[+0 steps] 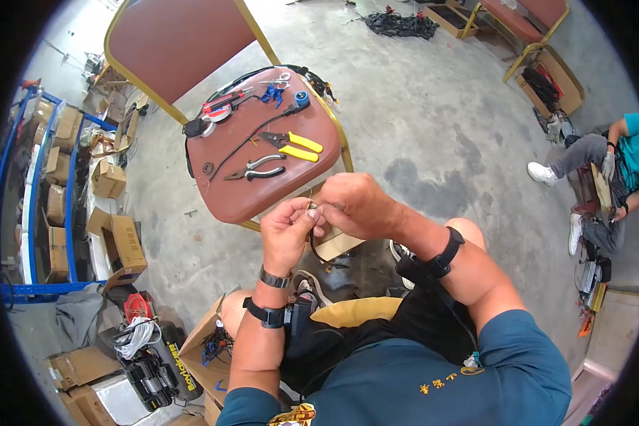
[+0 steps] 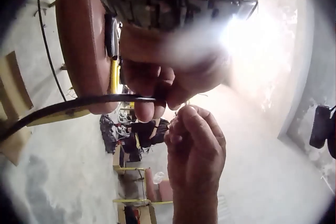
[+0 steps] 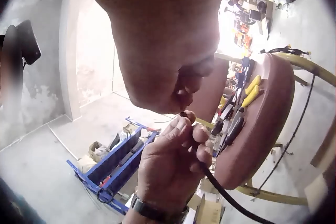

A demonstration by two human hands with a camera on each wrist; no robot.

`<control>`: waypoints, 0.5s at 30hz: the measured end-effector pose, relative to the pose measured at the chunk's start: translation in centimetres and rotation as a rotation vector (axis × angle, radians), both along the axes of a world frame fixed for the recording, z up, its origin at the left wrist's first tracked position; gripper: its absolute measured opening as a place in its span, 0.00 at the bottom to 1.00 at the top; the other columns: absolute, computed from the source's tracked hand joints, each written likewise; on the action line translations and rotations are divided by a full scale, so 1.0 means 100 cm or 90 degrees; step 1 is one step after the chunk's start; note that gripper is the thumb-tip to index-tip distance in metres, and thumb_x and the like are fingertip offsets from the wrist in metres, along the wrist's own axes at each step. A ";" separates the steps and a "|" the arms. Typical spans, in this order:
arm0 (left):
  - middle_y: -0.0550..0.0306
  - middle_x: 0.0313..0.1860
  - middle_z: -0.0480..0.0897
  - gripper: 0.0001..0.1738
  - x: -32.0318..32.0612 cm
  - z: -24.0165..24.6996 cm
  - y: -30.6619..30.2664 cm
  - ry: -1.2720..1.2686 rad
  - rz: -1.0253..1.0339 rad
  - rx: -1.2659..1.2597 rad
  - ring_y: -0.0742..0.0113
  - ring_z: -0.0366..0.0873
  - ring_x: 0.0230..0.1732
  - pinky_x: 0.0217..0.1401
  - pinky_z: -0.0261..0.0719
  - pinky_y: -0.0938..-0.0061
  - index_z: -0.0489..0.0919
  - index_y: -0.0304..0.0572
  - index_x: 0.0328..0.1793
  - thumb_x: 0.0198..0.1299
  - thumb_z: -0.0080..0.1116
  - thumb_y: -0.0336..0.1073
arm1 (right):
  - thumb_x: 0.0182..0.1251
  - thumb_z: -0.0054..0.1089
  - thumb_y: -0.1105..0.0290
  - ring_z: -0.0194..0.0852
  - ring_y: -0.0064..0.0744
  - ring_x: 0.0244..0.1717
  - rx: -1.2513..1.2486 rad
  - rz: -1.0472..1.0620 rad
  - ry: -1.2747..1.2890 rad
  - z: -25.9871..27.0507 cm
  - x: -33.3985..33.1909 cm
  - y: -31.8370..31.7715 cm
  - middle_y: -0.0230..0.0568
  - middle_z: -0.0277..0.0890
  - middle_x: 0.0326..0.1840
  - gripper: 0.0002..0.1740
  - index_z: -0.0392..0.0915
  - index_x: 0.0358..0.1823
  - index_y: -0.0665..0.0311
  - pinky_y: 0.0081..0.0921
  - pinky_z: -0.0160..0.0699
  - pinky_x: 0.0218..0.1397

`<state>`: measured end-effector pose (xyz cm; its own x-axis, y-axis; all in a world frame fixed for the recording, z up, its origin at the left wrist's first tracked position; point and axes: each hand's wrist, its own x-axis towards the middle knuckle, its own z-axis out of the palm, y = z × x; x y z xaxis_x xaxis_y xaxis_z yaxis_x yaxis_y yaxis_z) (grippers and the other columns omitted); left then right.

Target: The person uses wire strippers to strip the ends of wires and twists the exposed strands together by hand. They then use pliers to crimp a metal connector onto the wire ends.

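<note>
A black cable (image 2: 79, 101) runs into the fingers of my left hand (image 1: 285, 231), which pinches its end between thumb and fingers. Thin bare wire strands (image 2: 189, 101) stick out past the fingertips in the left wrist view. My right hand (image 1: 358, 206) meets the left at that end, its thumb and fingers pinching the strands. In the right wrist view the cable (image 3: 226, 195) hangs from below the left hand (image 3: 170, 163). Both hands are over my lap, at the near edge of the chair seat (image 1: 238, 202).
On the seat lie yellow-handled strippers (image 1: 302, 147), grey-handled pliers (image 1: 263, 167), a blue connector (image 1: 302, 99) on a cable and scissors (image 1: 280, 82). Blue shelving (image 1: 32, 213) with boxes stands left, an air compressor (image 1: 170, 362) lower left. Another person (image 1: 628, 153) sits at right.
</note>
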<state>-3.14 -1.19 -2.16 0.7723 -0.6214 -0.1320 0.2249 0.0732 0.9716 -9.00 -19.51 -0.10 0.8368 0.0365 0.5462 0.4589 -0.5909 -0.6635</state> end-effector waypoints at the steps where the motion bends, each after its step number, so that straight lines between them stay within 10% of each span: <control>1: 0.54 0.35 0.85 0.07 0.000 0.000 0.001 0.002 -0.010 0.003 0.74 0.82 0.30 0.31 0.79 0.82 0.80 0.32 0.48 0.65 0.60 0.24 | 0.54 0.59 0.74 0.77 0.50 0.28 0.004 -0.004 -0.004 0.000 0.001 0.000 0.45 0.74 0.23 0.05 0.74 0.23 0.63 0.40 0.76 0.33; 15: 0.55 0.35 0.85 0.07 0.000 -0.005 0.006 -0.033 -0.035 -0.068 0.73 0.83 0.33 0.31 0.76 0.84 0.79 0.34 0.49 0.66 0.58 0.24 | 0.53 0.60 0.78 0.75 0.46 0.27 0.028 0.019 -0.025 -0.003 0.008 -0.004 0.44 0.74 0.24 0.01 0.76 0.27 0.66 0.37 0.72 0.31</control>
<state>-3.12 -0.61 -2.67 0.7407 -0.6715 -0.0231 0.1808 0.1660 0.9694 -8.22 -19.94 -0.44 0.8140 0.0368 0.5797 0.5020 -0.5467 -0.6702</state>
